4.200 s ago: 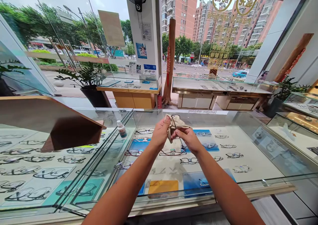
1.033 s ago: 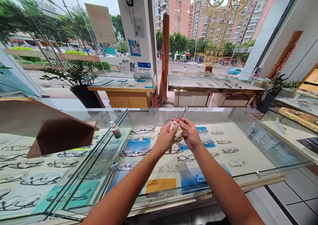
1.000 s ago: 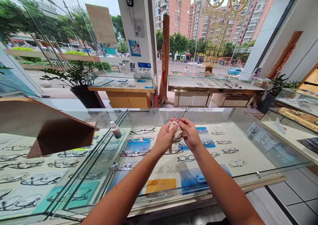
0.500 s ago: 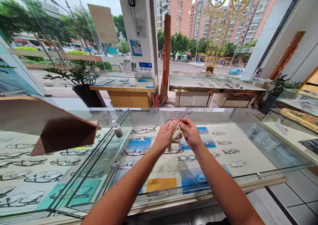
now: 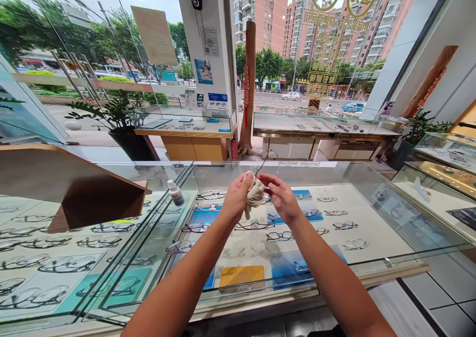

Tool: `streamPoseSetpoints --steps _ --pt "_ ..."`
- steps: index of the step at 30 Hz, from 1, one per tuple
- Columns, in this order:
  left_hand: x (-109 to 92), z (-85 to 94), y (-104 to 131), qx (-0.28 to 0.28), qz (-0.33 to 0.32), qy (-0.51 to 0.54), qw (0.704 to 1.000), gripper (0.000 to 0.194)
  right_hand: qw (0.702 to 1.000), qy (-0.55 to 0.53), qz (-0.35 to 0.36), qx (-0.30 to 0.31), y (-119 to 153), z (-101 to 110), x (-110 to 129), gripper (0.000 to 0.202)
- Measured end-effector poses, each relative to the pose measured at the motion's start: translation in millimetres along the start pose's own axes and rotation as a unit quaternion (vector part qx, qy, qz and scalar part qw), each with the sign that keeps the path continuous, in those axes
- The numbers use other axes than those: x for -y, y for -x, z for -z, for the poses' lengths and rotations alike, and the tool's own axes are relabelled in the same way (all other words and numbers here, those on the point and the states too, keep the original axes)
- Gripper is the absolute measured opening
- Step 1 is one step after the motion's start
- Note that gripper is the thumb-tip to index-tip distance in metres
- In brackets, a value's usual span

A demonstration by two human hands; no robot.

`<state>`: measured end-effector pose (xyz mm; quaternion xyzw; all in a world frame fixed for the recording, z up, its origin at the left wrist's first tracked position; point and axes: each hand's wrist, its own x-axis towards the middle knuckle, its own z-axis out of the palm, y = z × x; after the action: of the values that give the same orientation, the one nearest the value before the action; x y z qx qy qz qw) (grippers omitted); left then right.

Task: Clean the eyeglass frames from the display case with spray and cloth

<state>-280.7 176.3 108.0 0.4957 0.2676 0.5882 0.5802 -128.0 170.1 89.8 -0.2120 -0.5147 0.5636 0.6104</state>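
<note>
Above the glass counter, my left hand (image 5: 237, 194) is closed on a crumpled beige cloth (image 5: 255, 194). A pair of eyeglasses (image 5: 265, 161) is gripped with the cloth; its thin dark temple sticks up and away from me, while the cloth and fingers hide the rest. To the right, my right hand (image 5: 281, 198) has its fingers loosely parted and bent toward the cloth. Its fingertips are close to the cloth's edge, and whether they touch it I cannot tell. A small white spray bottle (image 5: 175, 193) stands on the glass to the left.
Beneath my hands, the glass showcase (image 5: 375, 218) holds rows of spectacle frames, blue cards and a yellow pad (image 5: 241, 277). A brown angled board (image 5: 104, 193) juts in at the left. Farther back are other display counters, a wooden post (image 5: 248, 79) and a potted plant (image 5: 126, 114).
My left hand and the cloth have shifted slightly left and down. The right fingers have come off the eyeglasses and spread apart. The eyeglasses have turned, their temple now slanting up.
</note>
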Motion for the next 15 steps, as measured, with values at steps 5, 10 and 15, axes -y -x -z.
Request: streamPoseSetpoints --steps 5,10,15 --pt "0 -1.1 2 0.009 0.010 -0.001 1.000 0.057 1.000 0.006 0.011 -0.013 0 0 1 0.034" --pt "3 -5.4 7 0.100 0.040 -0.003 0.994 0.052 0.997 0.004 0.005 -0.080 -1 3 -3 0.032" --pt "13 -7.6 7 0.034 -0.033 -0.080 0.996 0.051 0.996 0.032 0.046 -0.067 -2 3 -9 0.022"
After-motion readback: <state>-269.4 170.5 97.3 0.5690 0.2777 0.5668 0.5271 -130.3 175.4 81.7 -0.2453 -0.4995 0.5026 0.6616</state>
